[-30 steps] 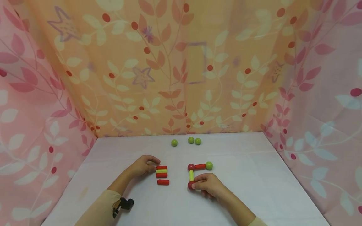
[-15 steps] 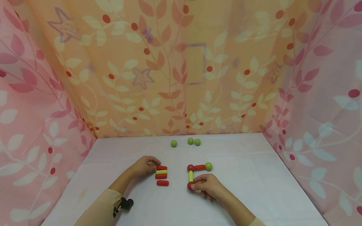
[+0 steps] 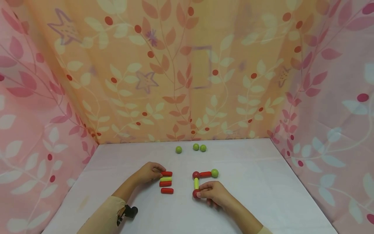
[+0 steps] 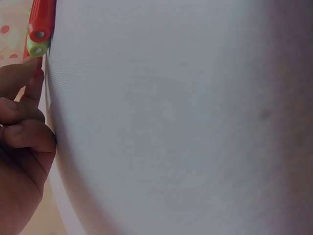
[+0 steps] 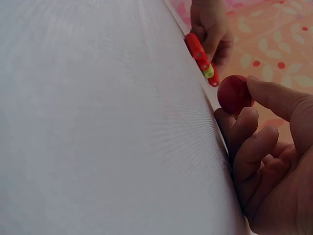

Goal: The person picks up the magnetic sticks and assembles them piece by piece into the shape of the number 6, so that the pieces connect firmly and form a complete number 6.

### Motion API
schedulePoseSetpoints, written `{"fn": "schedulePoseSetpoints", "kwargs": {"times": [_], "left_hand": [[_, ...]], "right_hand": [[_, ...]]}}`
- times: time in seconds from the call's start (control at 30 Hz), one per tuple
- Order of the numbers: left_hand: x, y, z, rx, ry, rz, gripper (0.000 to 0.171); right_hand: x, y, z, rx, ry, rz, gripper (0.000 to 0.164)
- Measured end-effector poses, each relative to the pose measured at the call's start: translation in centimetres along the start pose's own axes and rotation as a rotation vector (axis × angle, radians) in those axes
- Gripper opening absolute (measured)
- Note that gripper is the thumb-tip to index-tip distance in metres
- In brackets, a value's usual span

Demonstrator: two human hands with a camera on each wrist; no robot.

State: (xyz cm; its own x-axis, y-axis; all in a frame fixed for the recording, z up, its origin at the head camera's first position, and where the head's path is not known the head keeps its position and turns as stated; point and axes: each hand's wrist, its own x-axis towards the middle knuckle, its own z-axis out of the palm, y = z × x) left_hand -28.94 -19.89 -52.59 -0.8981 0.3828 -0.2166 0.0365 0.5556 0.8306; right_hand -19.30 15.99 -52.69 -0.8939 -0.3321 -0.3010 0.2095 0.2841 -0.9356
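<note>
My left hand (image 3: 149,172) pinches the left end of the farthest red magnetic rod (image 3: 167,174) between thumb and index finger. Just nearer lie a yellow-green rod (image 3: 166,179) and a red rod (image 3: 165,184) side by side, with another red rod (image 3: 167,190) slightly apart. In the right wrist view, my right hand (image 5: 274,156) holds a red ball (image 5: 234,94) between thumb and fingers. That ball sits at the near end of a yellow rod (image 3: 196,183), which runs up to a second red ball (image 3: 196,175). From there a red rod (image 3: 205,174) reaches a green ball (image 3: 214,173).
Three loose green balls lie near the back edge, a single green ball (image 3: 178,149) left of a pair (image 3: 199,147). The white table (image 3: 257,182) is walled by patterned curtains (image 3: 175,81). A black device (image 3: 130,211) is on the left forearm.
The farthest red rod, in the left hand's fingers, has shifted slightly away from the yellow-green rod beside it. The right hand keeps its hold on the ball; the whole view drifts slightly.
</note>
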Motion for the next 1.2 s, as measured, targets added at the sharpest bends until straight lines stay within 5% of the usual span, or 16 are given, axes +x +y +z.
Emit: {"fn": "schedulePoseSetpoints", "kwargs": {"times": [0.3,0.5,1.2], "left_hand": [[-0.7,1.1,-0.5,-0.070,0.050,-0.026,0.021],[-1.3,1.9,-0.2,-0.082,0.063,0.014,0.021],[-5.6,5.6,5.4,-0.123,0.081,0.006,0.021]], "right_hand": [[0.2,0.0,0.1,-0.003,0.007,0.018,0.045],[0.3,0.1,0.0,-0.002,0.005,0.014,0.044],[0.7,0.3,-0.2,-0.019,0.023,0.039,0.046]]}}
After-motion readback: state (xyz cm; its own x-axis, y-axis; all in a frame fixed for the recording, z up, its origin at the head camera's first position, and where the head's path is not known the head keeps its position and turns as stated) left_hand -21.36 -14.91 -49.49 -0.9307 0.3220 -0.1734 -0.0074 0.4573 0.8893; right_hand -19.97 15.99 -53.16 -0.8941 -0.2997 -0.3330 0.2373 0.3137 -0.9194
